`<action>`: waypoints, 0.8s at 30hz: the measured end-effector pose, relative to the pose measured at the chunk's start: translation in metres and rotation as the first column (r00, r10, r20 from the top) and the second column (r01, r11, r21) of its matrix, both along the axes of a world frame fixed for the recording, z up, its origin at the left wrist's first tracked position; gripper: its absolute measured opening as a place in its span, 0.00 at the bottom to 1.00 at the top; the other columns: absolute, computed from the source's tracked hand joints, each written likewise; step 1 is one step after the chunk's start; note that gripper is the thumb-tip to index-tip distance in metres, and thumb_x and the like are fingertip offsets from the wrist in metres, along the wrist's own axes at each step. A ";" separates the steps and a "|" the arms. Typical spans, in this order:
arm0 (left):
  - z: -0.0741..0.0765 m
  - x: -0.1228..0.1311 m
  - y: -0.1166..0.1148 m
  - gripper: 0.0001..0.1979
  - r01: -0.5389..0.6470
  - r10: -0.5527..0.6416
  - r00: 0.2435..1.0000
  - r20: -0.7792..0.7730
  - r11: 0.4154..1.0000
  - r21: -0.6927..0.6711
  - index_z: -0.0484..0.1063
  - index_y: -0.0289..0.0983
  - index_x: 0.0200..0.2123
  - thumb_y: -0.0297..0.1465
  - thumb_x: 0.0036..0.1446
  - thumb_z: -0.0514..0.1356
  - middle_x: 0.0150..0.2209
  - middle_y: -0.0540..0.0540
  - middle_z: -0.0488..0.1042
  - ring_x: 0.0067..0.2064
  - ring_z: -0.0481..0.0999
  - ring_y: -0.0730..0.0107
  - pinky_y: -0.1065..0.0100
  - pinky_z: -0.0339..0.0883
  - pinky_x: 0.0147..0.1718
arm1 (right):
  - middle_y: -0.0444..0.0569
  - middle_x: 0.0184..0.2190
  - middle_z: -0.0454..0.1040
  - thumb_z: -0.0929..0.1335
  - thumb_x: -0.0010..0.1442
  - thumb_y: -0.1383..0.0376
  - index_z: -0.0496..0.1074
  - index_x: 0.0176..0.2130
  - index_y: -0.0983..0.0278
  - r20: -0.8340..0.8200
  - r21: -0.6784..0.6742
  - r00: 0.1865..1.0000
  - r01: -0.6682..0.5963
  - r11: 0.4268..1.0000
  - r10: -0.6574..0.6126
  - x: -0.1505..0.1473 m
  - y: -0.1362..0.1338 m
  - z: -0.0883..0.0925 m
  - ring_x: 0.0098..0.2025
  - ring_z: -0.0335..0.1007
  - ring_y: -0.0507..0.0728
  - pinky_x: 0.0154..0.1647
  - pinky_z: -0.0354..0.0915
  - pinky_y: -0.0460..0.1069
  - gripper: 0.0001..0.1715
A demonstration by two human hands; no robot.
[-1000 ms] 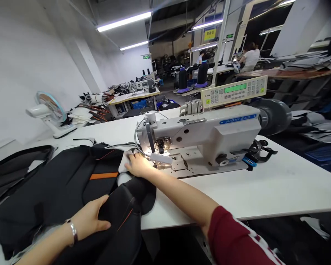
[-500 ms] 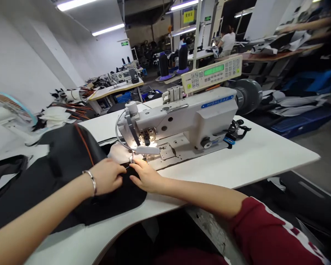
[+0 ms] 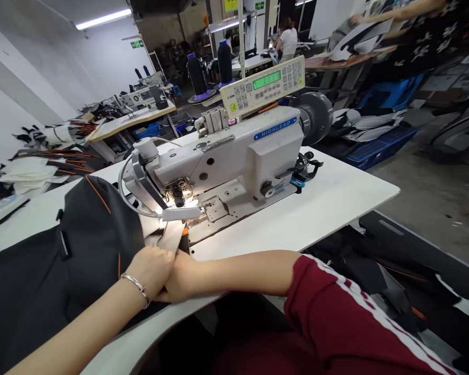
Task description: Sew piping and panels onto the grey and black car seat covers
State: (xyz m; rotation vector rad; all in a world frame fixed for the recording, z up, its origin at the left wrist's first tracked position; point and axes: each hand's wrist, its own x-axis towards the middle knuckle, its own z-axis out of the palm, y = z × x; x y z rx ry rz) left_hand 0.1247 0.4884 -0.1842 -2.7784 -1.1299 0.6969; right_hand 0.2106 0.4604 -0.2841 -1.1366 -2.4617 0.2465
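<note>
Both hands have been drawn back toward the table's near edge since half a sec ago, when they lay side by side close to the needle; now they're pressed together, left hand partly over the right hand. Head view has also swung left, so the sewing machine is seen further right and higher in frame.

Black fabric w/ orange piping is spread over the left of the white table, its grey underside folded up toward the needle area under the lamp. Fabric edge is gripped where the hands meet: left fingers are curled closed on it; right fingers are hidden behind the left hand, so grip can't be told for sure. Bracelet is worn on the left wrist.

Judged from this: seam end is being lined up or pulled taut before feeding. Other workers are seen far back.
</note>
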 end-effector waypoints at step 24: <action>-0.034 0.010 0.017 0.21 -0.031 0.053 0.989 0.138 0.987 -0.156 0.80 0.47 0.42 0.24 0.49 0.54 0.51 0.49 0.79 0.50 0.77 0.59 0.66 0.72 0.45 | 0.52 0.21 0.72 0.62 0.54 0.75 0.70 0.25 0.67 0.118 0.446 0.983 -0.178 0.877 0.140 0.027 -0.031 -0.012 0.21 0.64 0.54 0.20 0.58 0.48 0.11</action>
